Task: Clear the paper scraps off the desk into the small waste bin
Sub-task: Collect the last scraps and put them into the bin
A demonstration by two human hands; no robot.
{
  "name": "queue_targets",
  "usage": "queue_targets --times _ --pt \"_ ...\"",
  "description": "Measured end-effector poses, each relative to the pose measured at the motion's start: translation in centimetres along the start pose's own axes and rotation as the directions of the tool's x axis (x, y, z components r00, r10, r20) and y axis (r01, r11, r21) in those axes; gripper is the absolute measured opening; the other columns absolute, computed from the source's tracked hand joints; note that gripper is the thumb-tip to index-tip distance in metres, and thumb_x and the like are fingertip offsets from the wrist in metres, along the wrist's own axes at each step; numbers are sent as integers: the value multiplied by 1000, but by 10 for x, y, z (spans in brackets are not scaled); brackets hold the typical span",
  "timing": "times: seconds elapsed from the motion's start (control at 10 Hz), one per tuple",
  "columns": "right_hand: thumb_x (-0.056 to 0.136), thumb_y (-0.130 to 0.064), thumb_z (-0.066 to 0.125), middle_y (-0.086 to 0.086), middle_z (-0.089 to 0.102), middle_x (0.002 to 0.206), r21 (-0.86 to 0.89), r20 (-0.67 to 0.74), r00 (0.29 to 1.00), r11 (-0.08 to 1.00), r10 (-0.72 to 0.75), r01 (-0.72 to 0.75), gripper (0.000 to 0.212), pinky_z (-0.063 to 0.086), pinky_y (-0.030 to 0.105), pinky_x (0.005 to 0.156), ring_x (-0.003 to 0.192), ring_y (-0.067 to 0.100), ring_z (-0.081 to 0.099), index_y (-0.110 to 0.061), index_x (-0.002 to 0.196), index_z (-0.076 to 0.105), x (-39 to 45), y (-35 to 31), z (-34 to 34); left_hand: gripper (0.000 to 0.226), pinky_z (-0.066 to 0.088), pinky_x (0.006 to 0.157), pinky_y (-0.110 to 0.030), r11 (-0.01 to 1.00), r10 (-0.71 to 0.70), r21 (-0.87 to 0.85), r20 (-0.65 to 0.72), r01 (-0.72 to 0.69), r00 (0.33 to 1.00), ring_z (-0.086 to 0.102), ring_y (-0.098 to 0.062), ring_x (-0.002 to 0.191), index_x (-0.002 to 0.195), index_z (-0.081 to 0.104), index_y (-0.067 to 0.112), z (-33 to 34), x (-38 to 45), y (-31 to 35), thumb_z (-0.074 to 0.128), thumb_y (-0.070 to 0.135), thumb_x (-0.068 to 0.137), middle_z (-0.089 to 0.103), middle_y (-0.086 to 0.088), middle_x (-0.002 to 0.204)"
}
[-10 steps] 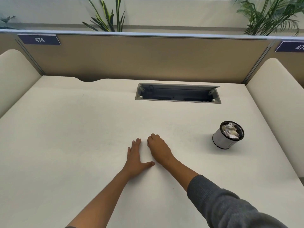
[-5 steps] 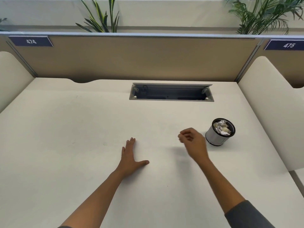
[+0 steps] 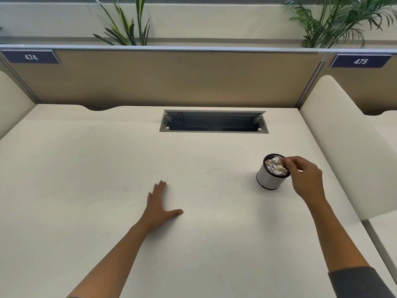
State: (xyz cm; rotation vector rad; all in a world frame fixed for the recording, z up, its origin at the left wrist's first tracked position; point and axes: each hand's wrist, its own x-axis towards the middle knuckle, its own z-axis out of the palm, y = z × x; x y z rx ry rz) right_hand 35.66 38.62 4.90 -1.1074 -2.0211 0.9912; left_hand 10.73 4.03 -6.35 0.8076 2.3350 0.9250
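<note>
A small white waste bin [image 3: 267, 177] with a black rim stands on the right side of the cream desk [image 3: 86, 168]. It is filled to the top with crumpled paper scraps [image 3: 274, 167]. My right hand [image 3: 305, 177] hovers over the bin's right rim. Its fingertips are bunched together in a pinch above the opening, and a pale bit of paper shows at them, hard to tell apart from the scraps below. My left hand [image 3: 159, 203] lies flat on the desk near the middle, fingers straight and thumb spread.
An open grey cable tray [image 3: 213, 123] is recessed in the desk's far middle. A tan partition [image 3: 171, 78] closes the back, and cream side dividers [image 3: 335, 136] flank the desk. Plants [image 3: 129, 24] stand behind the partition.
My right hand left the spot beside my left hand, travelled right with its fingers curled, and now sits above the bin. The left hand stayed flat in place.
</note>
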Motion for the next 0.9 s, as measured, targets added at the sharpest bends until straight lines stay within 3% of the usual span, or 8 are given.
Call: queue_targets --times 0.1,0.3,0.5,0.6,0.7,0.9 --pt "91 -21 67 -10 73 89 21 40 999 1000 -2 1 8 46 4 68 81 -2 65 -22 94 75 -3 3 1 116 -10 117 -23 1000 0 8 4 0 1000 -14 10 140 155 6 27 0 -1 1 80 54 70 -2 26 156" --pt "77 -15 81 -9 69 81 -157 56 998 987 -40 48 11 42 15 64 73 2 58 -22 84 76 -3 10 5 112 -10 119 -27 999 16 45 3 -16 1000 -12 2 146 156 8 23 0 -2 0 76 55 74 -3 18 162" --pt "77 -21 80 1 70 86 -426 61 998 904 -6 32 8 44 30 66 82 22 60 -23 81 75 6 5 6 108 -10 119 -27 997 43 66 -2 -42 999 -11 -2 148 155 11 21 2 -4 -3 74 57 75 -3 14 163" --pt "85 -18 72 9 72 96 -476 64 996 879 59 -22 10 50 36 72 93 30 62 -18 94 76 6 0 11 107 -9 120 -27 996 68 60 -10 -67 998 -9 -2 149 155 14 20 1 -3 -5 74 58 75 -1 13 163" --pt "89 -17 66 10 73 96 -468 1 998 882 67 -58 14 48 35 70 93 32 61 -14 100 73 0 -5 16 107 -6 120 -27 994 86 73 9 -87 996 -7 0 148 155 14 22 -5 -1 -10 73 59 74 0 14 163" --pt "92 -11 58 8 69 97 -343 -170 983 939 -68 5 14 44 34 74 92 26 55 -11 100 70 -16 -36 45 102 6 122 -29 975 144 152 132 -164 981 3 -3 149 154 18 27 -36 0 -18 70 64 74 6 17 162"
